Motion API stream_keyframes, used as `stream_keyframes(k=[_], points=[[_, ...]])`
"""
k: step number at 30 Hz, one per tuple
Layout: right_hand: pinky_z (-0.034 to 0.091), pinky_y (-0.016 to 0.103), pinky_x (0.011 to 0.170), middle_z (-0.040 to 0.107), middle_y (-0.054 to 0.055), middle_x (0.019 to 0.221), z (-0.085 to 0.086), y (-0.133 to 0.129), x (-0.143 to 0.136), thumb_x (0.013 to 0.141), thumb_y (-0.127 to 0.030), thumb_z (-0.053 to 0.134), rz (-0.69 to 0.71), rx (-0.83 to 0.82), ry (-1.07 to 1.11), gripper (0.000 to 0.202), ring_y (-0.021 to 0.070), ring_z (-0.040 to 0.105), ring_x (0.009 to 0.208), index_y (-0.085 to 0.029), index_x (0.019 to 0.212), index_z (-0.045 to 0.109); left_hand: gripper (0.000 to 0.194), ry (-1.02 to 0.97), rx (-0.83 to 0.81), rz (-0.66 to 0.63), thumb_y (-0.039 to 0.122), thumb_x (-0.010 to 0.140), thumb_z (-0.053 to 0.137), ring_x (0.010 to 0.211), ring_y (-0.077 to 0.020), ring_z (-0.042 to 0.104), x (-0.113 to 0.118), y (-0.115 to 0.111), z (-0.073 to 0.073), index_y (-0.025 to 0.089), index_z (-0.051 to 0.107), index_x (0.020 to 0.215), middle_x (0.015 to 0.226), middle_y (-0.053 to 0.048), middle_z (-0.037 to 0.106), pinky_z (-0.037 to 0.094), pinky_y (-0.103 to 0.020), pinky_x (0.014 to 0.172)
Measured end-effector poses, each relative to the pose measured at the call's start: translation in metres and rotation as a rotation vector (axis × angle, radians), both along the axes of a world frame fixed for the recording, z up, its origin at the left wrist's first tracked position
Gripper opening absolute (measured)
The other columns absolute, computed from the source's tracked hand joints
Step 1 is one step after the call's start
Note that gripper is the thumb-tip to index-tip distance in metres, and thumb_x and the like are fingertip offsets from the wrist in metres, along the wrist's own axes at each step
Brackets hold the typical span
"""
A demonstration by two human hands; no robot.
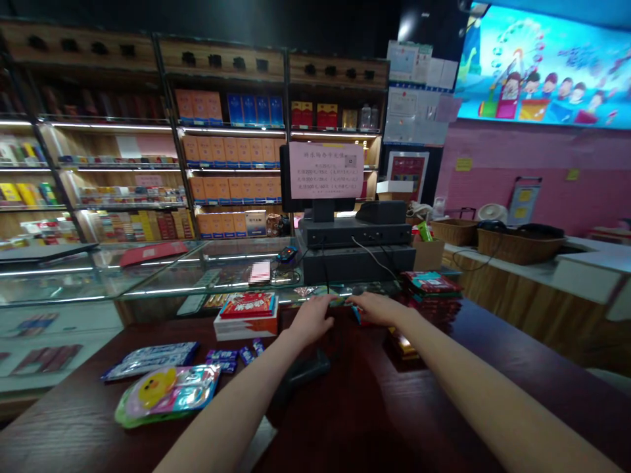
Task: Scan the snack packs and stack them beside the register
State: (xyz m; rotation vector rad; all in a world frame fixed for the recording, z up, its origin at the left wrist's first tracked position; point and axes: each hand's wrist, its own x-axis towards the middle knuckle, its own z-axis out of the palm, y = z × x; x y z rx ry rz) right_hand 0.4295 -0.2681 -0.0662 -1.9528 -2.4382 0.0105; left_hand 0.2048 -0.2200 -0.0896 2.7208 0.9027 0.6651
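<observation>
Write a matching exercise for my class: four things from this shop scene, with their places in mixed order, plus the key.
1. right hand
2. pink notice
3. red packet
4. yellow duck package

A. on the monitor
B. on the dark table, left of both hands
C. stretched forward beside the left hand
D. on top of a white-and-orange box

Pairs: 1-C, 2-A, 3-D, 4-B

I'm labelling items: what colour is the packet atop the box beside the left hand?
The packet is mainly red with pale lettering, seen in the head view.

Left hand [311, 320], right hand [374, 308], packets [152, 360], table [345, 407]
</observation>
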Motion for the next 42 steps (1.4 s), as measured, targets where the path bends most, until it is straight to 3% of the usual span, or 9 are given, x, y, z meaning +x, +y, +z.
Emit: stream_keyframes(k=[4, 10, 18, 22, 28, 34, 42], points=[[0.046, 0.036, 0.097, 0.068, 0.012, 0.123, 0.004, 0.005, -0.022, 0.079, -0.014, 0.063, 0.052, -0.013, 0.021, 0.057, 0.03, 0.063, 0.117, -0.025, 0.135, 0.057, 0.054, -0.032, 0.042, 0.04, 0.014, 0.08, 0.055, 0.125, -0.0245, 0.055, -0.04, 0.004, 0.002, 0.022, 0.054, 0.133, 0.133, -0.008, 0.063, 0.042, -0.041, 0.11], [0.045, 0.038, 0.1, 0.066, 0.012, 0.127, 0.006, 0.016, -0.058, 0.081, -0.016, 0.062, 0.115, -0.039, 0.068, 0.057, 0.0288, 0.061, 0.119, -0.024, 0.136, 0.055, 0.051, -0.034, 0.097, 0.169, 0.016, 0.082, 0.058, 0.118, -0.0264, 0.06, -0.102, 0.018, 0.003, 0.022, 0.055, 0.132, 0.125, -0.009, 0.067, 0.046, -0.042, 0.104], [0.043, 0.041, 0.106, 0.062, 0.012, 0.135, -0.005, 0.043, -0.098, 0.082, -0.022, 0.063, 0.198, -0.037, 0.154, 0.058, 0.0294, 0.058, 0.125, -0.024, 0.138, 0.054, 0.046, -0.05, 0.157, 0.373, 0.017, 0.082, 0.057, 0.119, -0.0264, 0.057, -0.178, 0.039, 0.011, 0.022, 0.058, 0.128, 0.125, -0.008, 0.067, 0.043, -0.042, 0.106], [0.042, 0.042, 0.107, 0.061, 0.013, 0.137, -0.012, 0.056, -0.114, 0.082, -0.024, 0.065, 0.228, -0.033, 0.185, 0.058, 0.0298, 0.056, 0.127, -0.023, 0.139, 0.053, 0.049, -0.062, 0.142, 0.411, 0.023, 0.082, 0.057, 0.12, -0.0303, 0.055, -0.207, 0.05, 0.009, 0.02, 0.056, 0.131, 0.125, -0.01, 0.066, 0.041, -0.046, 0.106], [0.041, 0.04, 0.109, 0.061, 0.011, 0.138, -0.012, 0.068, -0.14, 0.081, -0.024, 0.067, 0.293, -0.024, 0.281, 0.058, 0.0279, 0.056, 0.129, -0.024, 0.138, 0.054, 0.049, -0.087, 0.098, 0.455, 0.034, 0.084, 0.058, 0.12, -0.0319, 0.055, -0.236, 0.066, 0.0, 0.021, 0.055, 0.131, 0.126, -0.01, 0.065, 0.042, -0.048, 0.104], [0.039, 0.042, 0.112, 0.051, 0.013, 0.15, -0.008, 0.074, -0.163, 0.076, -0.028, 0.073, 0.297, -0.009, 0.392, 0.078, 0.0298, 0.049, 0.137, -0.023, 0.147, 0.042, 0.065, -0.107, 0.011, 0.451, 0.049, 0.08, 0.063, 0.125, -0.0343, 0.053, -0.252, 0.081, -0.009, 0.018, 0.05, 0.137, 0.133, -0.013, 0.062, 0.04, -0.049, 0.107], [0.033, 0.048, 0.115, 0.042, 0.013, 0.156, -0.025, 0.097, -0.173, 0.076, -0.04, 0.077, 0.299, 0.014, 0.507, 0.093, 0.0306, 0.044, 0.14, -0.028, 0.154, 0.029, 0.081, -0.147, -0.119, 0.341, 0.048, 0.076, 0.067, 0.135, -0.0325, 0.047, -0.258, 0.092, -0.015, 0.016, 0.041, 0.146, 0.141, -0.016, 0.056, 0.035, -0.047, 0.113]])
